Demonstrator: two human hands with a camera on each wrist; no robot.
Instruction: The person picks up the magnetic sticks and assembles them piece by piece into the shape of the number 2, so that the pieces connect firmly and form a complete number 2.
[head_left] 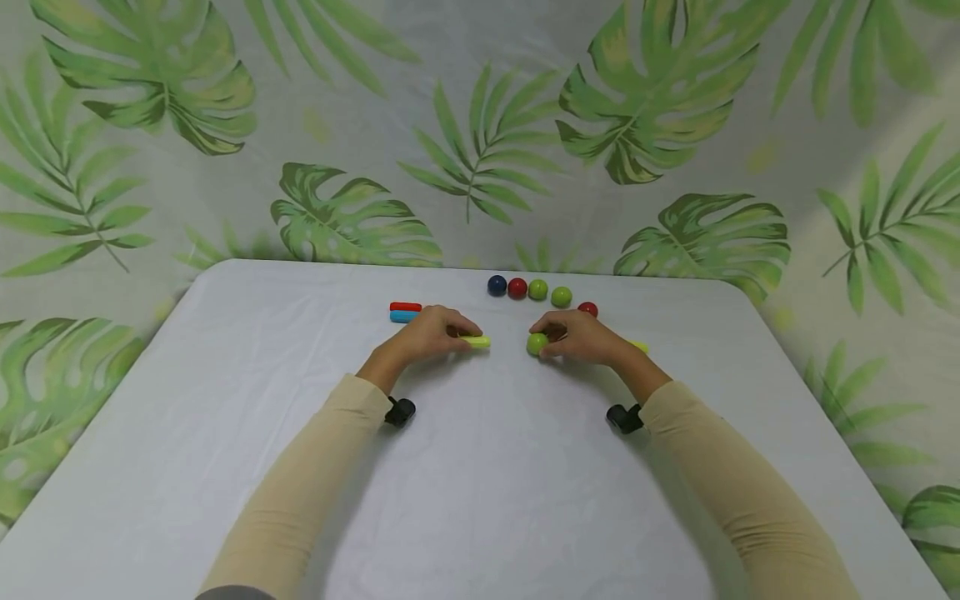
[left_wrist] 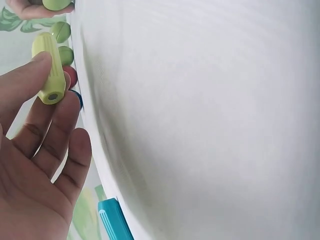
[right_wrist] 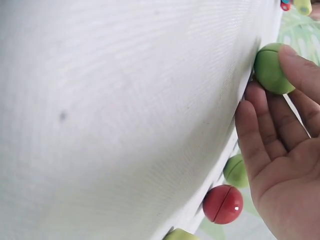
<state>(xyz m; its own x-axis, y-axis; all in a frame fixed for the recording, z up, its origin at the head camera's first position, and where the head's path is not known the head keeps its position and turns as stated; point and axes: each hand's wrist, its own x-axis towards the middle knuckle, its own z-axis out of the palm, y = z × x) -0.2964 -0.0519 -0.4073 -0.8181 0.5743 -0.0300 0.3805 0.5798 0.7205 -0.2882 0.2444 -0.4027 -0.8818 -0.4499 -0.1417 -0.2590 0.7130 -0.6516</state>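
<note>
My left hand (head_left: 437,331) pinches a short yellow stick (left_wrist: 48,70) between thumb and fingers. The stick is ribbed like a highlighter, with a grey dot at its end. To the right, the thumb and fingers of my right hand (head_left: 576,337) grip a green ball (right_wrist: 272,70) with a seam line round it. In the head view this ball (head_left: 536,344) is close over the table, a short gap from the yellow stick (head_left: 477,342). Just left of my left hand lie a red stick (head_left: 405,307) and a blue stick (head_left: 402,317), their right ends hidden by the hand.
Along the back of the white table (head_left: 480,500) sit a dark blue ball (head_left: 497,285), a red ball (head_left: 517,288) and two green balls (head_left: 537,289). Another red ball (head_left: 588,309) sits behind my right hand. A yellow piece (head_left: 639,347) shows beyond the right wrist.
</note>
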